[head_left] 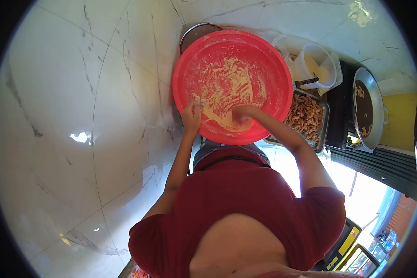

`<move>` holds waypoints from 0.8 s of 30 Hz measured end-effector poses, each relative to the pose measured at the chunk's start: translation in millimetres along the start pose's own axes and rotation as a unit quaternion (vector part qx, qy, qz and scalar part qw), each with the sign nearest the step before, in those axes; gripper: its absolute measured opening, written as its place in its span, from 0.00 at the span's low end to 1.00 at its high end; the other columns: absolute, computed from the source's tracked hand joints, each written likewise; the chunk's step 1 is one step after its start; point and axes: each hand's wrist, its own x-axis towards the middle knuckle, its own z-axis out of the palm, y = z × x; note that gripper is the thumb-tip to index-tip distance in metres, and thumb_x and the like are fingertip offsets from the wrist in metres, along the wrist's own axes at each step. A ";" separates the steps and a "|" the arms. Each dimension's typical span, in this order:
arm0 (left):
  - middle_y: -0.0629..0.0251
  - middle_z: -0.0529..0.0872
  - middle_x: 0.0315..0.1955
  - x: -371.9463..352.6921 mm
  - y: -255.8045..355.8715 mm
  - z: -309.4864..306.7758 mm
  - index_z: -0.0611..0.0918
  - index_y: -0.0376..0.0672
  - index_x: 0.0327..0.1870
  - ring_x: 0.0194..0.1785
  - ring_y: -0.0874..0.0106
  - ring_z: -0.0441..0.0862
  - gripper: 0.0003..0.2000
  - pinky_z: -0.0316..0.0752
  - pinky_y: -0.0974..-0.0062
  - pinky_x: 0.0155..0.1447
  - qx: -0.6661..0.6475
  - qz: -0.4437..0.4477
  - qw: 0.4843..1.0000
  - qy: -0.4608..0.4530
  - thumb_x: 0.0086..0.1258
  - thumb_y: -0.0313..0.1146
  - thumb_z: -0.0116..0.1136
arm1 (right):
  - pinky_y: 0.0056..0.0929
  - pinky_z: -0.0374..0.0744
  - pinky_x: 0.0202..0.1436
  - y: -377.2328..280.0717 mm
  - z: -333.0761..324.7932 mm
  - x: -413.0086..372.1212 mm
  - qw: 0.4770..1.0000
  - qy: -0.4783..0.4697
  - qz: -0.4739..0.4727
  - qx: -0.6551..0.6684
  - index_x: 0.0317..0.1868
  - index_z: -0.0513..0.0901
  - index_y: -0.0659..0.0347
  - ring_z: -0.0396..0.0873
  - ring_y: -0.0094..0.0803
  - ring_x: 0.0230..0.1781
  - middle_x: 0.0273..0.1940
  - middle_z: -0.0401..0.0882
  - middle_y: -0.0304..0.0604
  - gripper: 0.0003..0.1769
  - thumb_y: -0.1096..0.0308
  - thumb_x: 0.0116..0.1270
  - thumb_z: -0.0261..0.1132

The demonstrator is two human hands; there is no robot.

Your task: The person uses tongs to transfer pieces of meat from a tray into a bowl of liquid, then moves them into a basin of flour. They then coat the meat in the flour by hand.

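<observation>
A large red plastic basin point(273, 69) sits in front of me, its inside smeared with pale yellow dough point(227, 88). My left hand point(192, 116) grips the basin's near-left rim, fingers curled over the edge and coated in dough. My right hand point(242, 112) is pressed down into the dough at the basin's near side, fingers bent into the mass. I wear a dark red shirt.
A metal tray point(323, 134) of fried brown snacks lies right of the basin. Behind it stands a white plastic bucket point(317, 65) with pale batter. A dark wok point(367, 109) with frying pieces sits on a stove at the right. White marble floor point(78, 116) spreads to the left.
</observation>
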 end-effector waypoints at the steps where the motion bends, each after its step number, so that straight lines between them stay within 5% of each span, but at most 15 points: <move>1: 0.57 0.84 0.26 0.3 -0.8 0.7 0.82 0.33 0.33 0.31 0.68 0.82 0.19 0.74 0.73 0.37 -0.004 -0.001 1.000 0.000 0.74 0.40 0.44 | 0.39 0.78 0.43 16.5 -2.9 -14.0 0.994 0.080 0.013 0.069 0.38 0.85 0.58 0.81 0.43 0.43 0.42 0.83 0.46 0.17 0.75 0.42 0.69; 6: 0.59 0.84 0.26 0.2 -3.4 -0.9 0.82 0.33 0.34 0.31 0.73 0.80 0.20 0.73 0.76 0.38 -0.012 -0.008 1.000 -0.006 0.75 0.41 0.44 | 0.36 0.79 0.44 54.8 11.5 -14.0 0.925 0.243 0.254 0.147 0.52 0.77 0.59 0.80 0.40 0.47 0.43 0.80 0.57 0.27 0.57 0.51 0.67; 8: 0.59 0.84 0.26 -0.3 -3.0 -0.2 0.82 0.32 0.34 0.31 0.75 0.80 0.20 0.73 0.77 0.38 -0.035 -0.008 0.999 -0.004 0.75 0.41 0.43 | 0.36 0.78 0.46 19.9 33.8 0.0 0.851 0.312 0.293 0.305 0.59 0.70 0.61 0.78 0.46 0.52 0.52 0.74 0.63 0.33 0.54 0.55 0.64; 10: 0.58 0.84 0.25 -0.9 -8.0 1.4 0.82 0.32 0.34 0.30 0.72 0.81 0.21 0.74 0.75 0.37 -0.059 -0.009 0.998 0.005 0.75 0.41 0.42 | 0.38 0.78 0.48 -32.4 34.2 19.6 0.881 0.270 0.379 0.085 0.64 0.59 0.61 0.74 0.54 0.54 0.59 0.65 0.68 0.41 0.51 0.56 0.64; 12: 0.59 0.84 0.25 -1.3 -5.7 -1.6 0.82 0.32 0.34 0.29 0.73 0.80 0.21 0.73 0.76 0.37 -0.046 -0.025 0.999 0.009 0.76 0.41 0.41 | 0.44 0.78 0.46 -37.0 59.0 49.9 0.916 0.291 0.278 -0.004 0.63 0.61 0.60 0.74 0.54 0.52 0.56 0.67 0.65 0.40 0.50 0.56 0.65; 18: 0.59 0.83 0.24 -1.9 0.9 -2.8 0.82 0.32 0.32 0.29 0.73 0.79 0.22 0.72 0.76 0.36 -0.041 -0.039 0.998 0.018 0.76 0.42 0.40 | 0.35 0.79 0.39 -26.4 -0.2 3.3 0.948 0.050 -0.002 0.314 0.63 0.64 0.54 0.77 0.36 0.43 0.50 0.72 0.49 0.33 0.58 0.58 0.65; 23: 0.58 0.82 0.23 -2.0 -16.0 -5.7 0.80 0.32 0.30 0.28 0.73 0.78 0.22 0.72 0.75 0.35 0.007 -0.065 0.998 0.001 0.76 0.42 0.40 | 0.30 0.79 0.42 -8.9 -76.8 -24.2 0.890 0.154 -0.058 0.426 0.59 0.72 0.55 0.77 0.32 0.44 0.49 0.77 0.43 0.27 0.64 0.59 0.65; 24: 0.58 0.81 0.23 -2.4 -15.6 -5.3 0.80 0.32 0.30 0.28 0.73 0.78 0.22 0.71 0.75 0.35 0.003 -0.063 0.998 0.004 0.76 0.41 0.40 | 0.30 0.79 0.44 7.0 -83.1 -13.0 0.901 0.214 -0.087 0.368 0.59 0.73 0.56 0.76 0.32 0.47 0.50 0.77 0.44 0.25 0.65 0.59 0.64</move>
